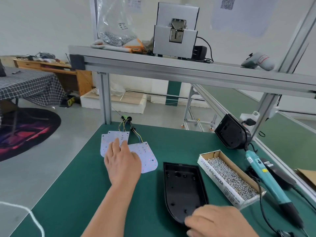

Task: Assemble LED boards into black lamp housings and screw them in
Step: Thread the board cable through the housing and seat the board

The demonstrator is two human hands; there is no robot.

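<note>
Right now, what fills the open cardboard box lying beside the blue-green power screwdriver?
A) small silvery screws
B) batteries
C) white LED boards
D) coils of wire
A: the cardboard box, lying between the black housing and the screwdriver, is filled with a heap of small silvery screws.
</note>
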